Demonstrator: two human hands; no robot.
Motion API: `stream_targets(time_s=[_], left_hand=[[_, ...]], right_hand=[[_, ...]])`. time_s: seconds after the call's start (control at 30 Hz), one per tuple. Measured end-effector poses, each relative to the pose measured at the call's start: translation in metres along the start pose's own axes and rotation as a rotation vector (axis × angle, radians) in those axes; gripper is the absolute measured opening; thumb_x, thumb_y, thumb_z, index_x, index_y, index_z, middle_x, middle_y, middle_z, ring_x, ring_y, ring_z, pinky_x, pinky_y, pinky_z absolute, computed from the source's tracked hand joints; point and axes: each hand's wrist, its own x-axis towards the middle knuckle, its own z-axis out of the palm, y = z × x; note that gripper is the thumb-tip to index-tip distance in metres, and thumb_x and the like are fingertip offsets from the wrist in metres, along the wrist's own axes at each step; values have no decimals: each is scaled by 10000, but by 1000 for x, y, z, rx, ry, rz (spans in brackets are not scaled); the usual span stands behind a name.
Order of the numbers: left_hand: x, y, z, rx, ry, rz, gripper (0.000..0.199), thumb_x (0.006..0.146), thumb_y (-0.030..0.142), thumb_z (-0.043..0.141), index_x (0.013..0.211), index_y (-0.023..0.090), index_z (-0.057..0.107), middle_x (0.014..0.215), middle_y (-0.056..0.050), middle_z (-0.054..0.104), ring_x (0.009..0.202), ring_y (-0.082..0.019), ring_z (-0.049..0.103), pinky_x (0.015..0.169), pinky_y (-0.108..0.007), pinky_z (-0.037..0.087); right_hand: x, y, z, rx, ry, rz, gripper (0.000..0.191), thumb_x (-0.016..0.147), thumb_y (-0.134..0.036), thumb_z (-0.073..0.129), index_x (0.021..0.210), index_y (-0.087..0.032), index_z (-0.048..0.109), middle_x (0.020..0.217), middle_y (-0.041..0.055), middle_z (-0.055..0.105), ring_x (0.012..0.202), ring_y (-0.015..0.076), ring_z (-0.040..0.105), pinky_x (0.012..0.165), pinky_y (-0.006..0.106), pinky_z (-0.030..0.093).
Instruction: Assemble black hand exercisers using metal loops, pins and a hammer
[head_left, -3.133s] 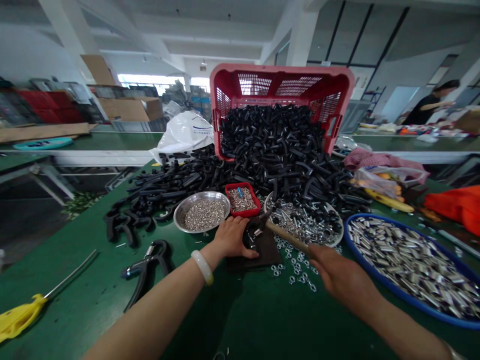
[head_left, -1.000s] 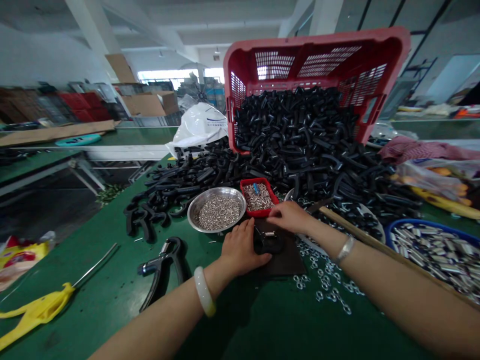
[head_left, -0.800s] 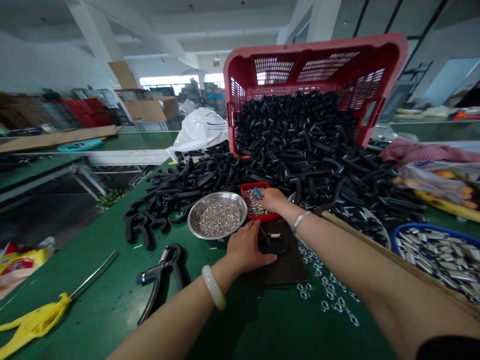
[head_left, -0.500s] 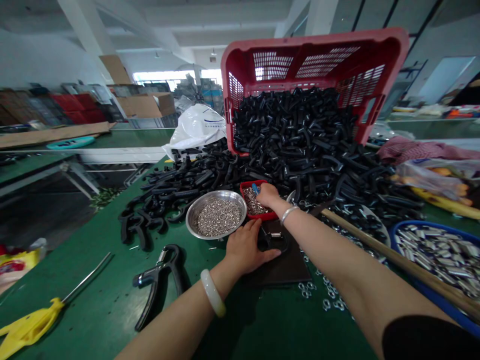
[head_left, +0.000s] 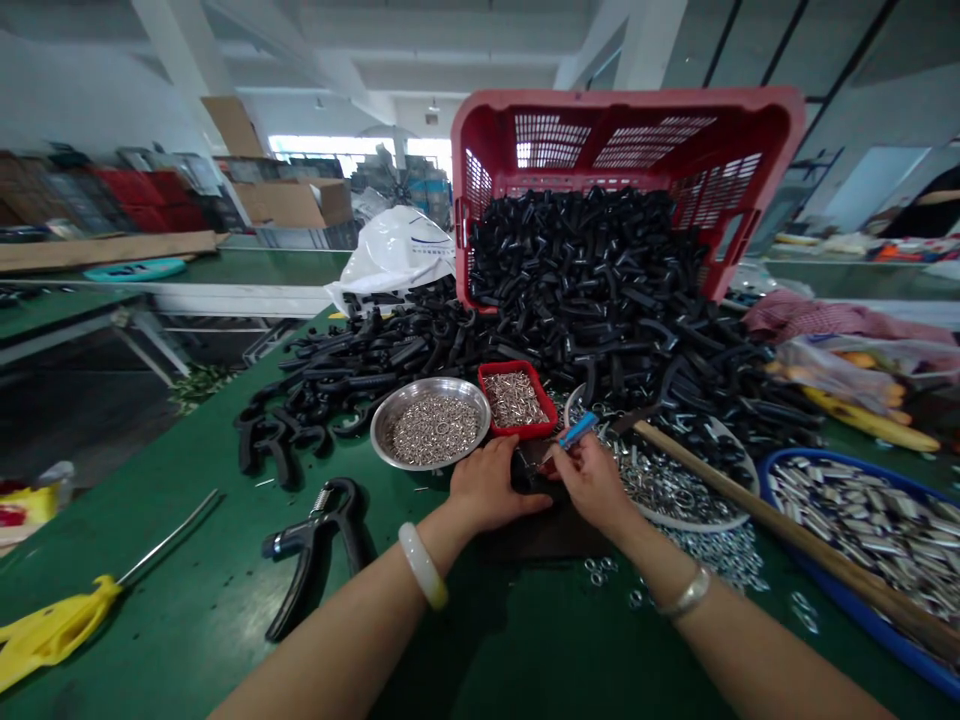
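Left grip [head_left: 491, 488] open, palm down, pinning black handle [head_left: 529, 472] to dark pad [head_left: 547, 535] to keep it steady; right grip [head_left: 592, 482] closed on blue-handled tool [head_left: 577, 430] just above, beside red tray [head_left: 514, 398] of small parts.

Single head-worn view, in front of the tipped red plastic crate [head_left: 622, 100], facing it, angled down, close above the left hand [head_left: 495, 485] and right hand [head_left: 592, 482], green workbench [head_left: 525, 640] nearest the lens
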Motion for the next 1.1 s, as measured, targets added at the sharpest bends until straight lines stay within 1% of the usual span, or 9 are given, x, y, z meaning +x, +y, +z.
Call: stream_targets(time_s=[0.2,0.47,0.57,0.67,0.77,0.9,0.97,1.03,1.1], left_hand=[[1,-6,-9,7,-132,74,834,658,605,475,1329,154,269,1368,-80,337,1194,-259,377,979,-364,320],[-3,-14,-6,-7,-86,49,895,603,711,455,1318,197,293,1346,-58,377,1166,-251,415,950,-367,352],[-3,-17,-2,1,-51,84,714,737,603,396,1315,195,300,1359,-46,358,1198,-212,382,989,-339,309],[-1,-18,0,-5,-32,97,491,856,384,287,1304,185,323,1358,-30,362,1220,-156,353,1011,-293,277],[1,-15,-1,-8,-38,70,463,843,317,329,1292,202,341,1343,-20,386,1208,-154,371,997,-291,303],[1,-10,-3,-22,-40,18,435,821,304,384,1254,258,388,1308,7,434,1157,-172,434,958,-300,353],[0,-9,-4,-38,-43,7,419,813,299,400,1231,270,415,1287,15,459,1137,-175,455,940,-297,370],[1,-9,-4,-43,-36,5,427,805,314,417,1230,266,421,1280,12,467,1129,-182,461,935,-304,375],[2,-10,-5,-36,-29,14,450,803,335,424,1246,256,407,1290,5,456,1132,-187,458,940,-313,370]], right_hand=[[0,1,1,101,69,9,267,778,-417,462,909,-223,334,802,37,585,605,175,633,519,312,545],[-12,-4,9,-212,95,-155,167,806,-340,424,892,-208,368,804,81,584,703,207,622,645,355,528],[-12,-1,12,-311,113,-203,147,796,-326,426,866,-206,379,832,102,573,768,225,611,700,376,511],[-5,1,10,-159,110,-62,167,810,-335,386,907,-214,324,803,70,573,657,189,621,584,328,528],[5,-6,5,-157,3,-5,185,819,-322,345,957,-205,305,766,46,590,581,163,617,530,291,514],[14,-27,6,-654,-223,-245,250,775,-244,392,996,-127,406,767,114,624,702,229,624,660,347,481],[16,-33,8,-781,-289,-344,277,756,-226,407,1004,-107,434,796,139,626,739,254,619,689,371,466],[19,-34,5,-661,-229,-321,263,761,-242,404,997,-129,425,791,117,622,717,235,623,672,356,475],[25,-32,-4,-374,-26,-185,246,782,-270,369,1005,-165,371,754,65,607,638,192,625,608,324,495]])
